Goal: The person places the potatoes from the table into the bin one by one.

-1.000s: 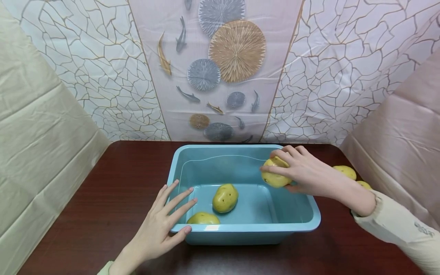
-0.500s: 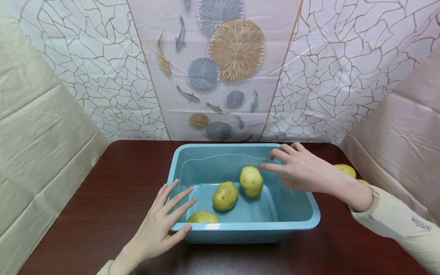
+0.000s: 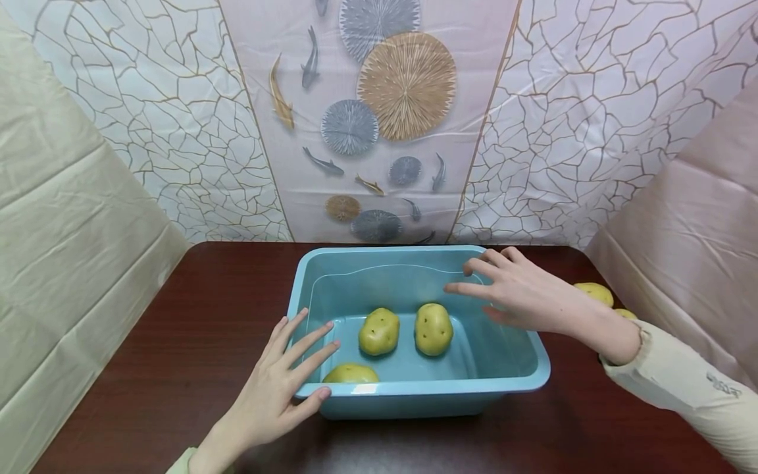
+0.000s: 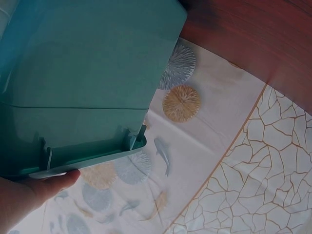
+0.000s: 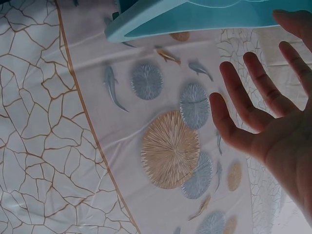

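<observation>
Nearest to me is a pale sleeve (image 3: 180,462), and from it comes the left hand (image 3: 272,385), at the near left corner of the blue plastic tub (image 3: 438,389). Its grip is released: the fingers are spread over the left rim, and the thumb lies at the near rim. In the left wrist view I see one digit just at the rim, but whether it presses there, I cannot tell.

The tub stands on the dark red-brown tabletop (image 3: 177,368). Inside, the near potato (image 3: 351,373) lies at the left, its lower part hidden by the near wall. Behind it, the middle potato (image 3: 379,332) and the right potato (image 3: 433,329) rest on the tub's bottom, side by side with a narrow gap between.

Above the right end of the tub I see the right hand (image 3: 514,293). Its grip is also released, with fingers apart and a little bent. Beyond its forearm, two more potatoes (image 3: 595,293) lie on the tabletop, right of the tub and partly covered by the arm.

Farthest away hangs the patterned cloth (image 3: 408,227), with fishes and round discs printed on it.
</observation>
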A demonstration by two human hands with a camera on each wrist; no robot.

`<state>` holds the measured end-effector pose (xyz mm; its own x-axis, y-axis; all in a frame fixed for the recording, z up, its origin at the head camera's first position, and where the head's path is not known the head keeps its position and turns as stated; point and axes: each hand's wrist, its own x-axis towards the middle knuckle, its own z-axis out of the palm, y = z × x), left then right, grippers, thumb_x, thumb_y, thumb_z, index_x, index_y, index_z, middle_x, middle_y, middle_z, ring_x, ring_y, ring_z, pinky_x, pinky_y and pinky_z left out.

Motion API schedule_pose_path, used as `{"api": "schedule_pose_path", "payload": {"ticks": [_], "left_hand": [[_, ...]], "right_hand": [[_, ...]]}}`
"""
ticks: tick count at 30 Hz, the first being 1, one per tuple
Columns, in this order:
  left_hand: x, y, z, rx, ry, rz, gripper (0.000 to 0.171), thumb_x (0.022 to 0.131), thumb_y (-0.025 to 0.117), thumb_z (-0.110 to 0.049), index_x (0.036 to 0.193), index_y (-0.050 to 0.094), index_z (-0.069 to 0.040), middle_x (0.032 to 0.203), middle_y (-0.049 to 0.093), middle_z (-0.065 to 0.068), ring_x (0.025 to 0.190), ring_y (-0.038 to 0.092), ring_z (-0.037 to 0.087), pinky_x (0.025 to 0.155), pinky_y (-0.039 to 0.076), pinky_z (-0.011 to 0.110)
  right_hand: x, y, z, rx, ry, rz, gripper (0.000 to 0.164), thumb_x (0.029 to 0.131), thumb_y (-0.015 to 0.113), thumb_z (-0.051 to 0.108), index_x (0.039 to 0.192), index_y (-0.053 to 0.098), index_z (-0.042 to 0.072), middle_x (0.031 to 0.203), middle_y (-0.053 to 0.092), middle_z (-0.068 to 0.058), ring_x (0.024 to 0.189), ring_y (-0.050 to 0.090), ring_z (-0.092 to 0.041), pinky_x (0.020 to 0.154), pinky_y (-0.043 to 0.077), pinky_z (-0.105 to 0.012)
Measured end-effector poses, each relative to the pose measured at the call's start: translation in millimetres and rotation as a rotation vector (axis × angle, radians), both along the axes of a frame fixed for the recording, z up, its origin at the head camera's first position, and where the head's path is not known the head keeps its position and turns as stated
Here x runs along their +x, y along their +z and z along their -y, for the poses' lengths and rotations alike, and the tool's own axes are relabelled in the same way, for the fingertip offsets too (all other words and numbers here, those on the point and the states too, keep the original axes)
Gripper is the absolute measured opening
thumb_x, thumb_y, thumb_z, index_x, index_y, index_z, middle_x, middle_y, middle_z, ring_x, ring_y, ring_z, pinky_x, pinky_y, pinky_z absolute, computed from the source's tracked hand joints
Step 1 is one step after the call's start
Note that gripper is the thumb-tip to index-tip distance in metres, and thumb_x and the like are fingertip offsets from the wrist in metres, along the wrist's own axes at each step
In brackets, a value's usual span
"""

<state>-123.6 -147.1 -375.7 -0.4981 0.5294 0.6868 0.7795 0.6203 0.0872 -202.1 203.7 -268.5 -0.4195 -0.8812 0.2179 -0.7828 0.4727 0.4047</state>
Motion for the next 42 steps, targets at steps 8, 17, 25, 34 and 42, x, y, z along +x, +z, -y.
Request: {"api": "schedule_pose_path", "payload": {"ticks": [8,17,25,34,42], "left_hand": [[-0.1,-0.1,1,-0.005,0.001,0.009,0.044,0.089,0.043,-0.04,0.126,0.051,-0.018,0.136,0.044,0.005,0.133,0.024,0.035,0.113,0.003,0.041],[-0.5,-0.6,1,0.004,-0.021,0.004,0.043,0.092,0.037,-0.042,0.122,0.055,-0.018,0.136,0.043,0.007,0.132,0.024,0.036,0.112,0.004,0.043],[-1.2,-1.0,2,0.001,-0.024,0.0,0.043,0.092,0.038,-0.042,0.123,0.054,-0.018,0.136,0.043,0.007,0.132,0.024,0.036,0.113,0.004,0.042],[-1.3,-1.3,2,-0.001,-0.017,0.015,0.041,0.089,0.044,-0.04,0.124,0.054,-0.019,0.136,0.043,0.006,0.132,0.024,0.035,0.112,0.005,0.044],[-1.1,-1.2,2,0.002,-0.02,0.005,0.042,0.091,0.039,-0.042,0.122,0.055,-0.019,0.135,0.044,0.007,0.132,0.025,0.035,0.113,0.004,0.042]], "right_hand": [[0.7,0.0,0,0.011,-0.013,0.0,0.061,0.061,0.077,0.024,0.118,0.055,0.029,0.103,0.054,-0.003,0.091,0.046,-0.023,0.064,0.032,-0.032],[1.0,-2.2,-4,-0.022,-0.001,-0.014,0.058,0.062,0.076,0.023,0.116,0.056,0.029,0.102,0.054,-0.002,0.089,0.047,-0.022,0.064,0.032,-0.032],[2.5,-5.6,-9,-0.05,0.002,0.003,0.057,0.063,0.074,0.019,0.116,0.056,0.028,0.103,0.054,-0.003,0.089,0.047,-0.021,0.065,0.033,-0.033],[3.1,-8.5,-16,-0.109,0.03,0.001,0.058,0.062,0.075,0.018,0.116,0.056,0.027,0.104,0.055,-0.003,0.091,0.048,-0.02,0.065,0.036,-0.034],[3.7,-8.1,-23,-0.151,0.048,0.025,0.064,0.06,0.078,0.016,0.119,0.054,0.026,0.108,0.057,-0.006,0.095,0.052,-0.022,0.069,0.04,-0.036]]}}
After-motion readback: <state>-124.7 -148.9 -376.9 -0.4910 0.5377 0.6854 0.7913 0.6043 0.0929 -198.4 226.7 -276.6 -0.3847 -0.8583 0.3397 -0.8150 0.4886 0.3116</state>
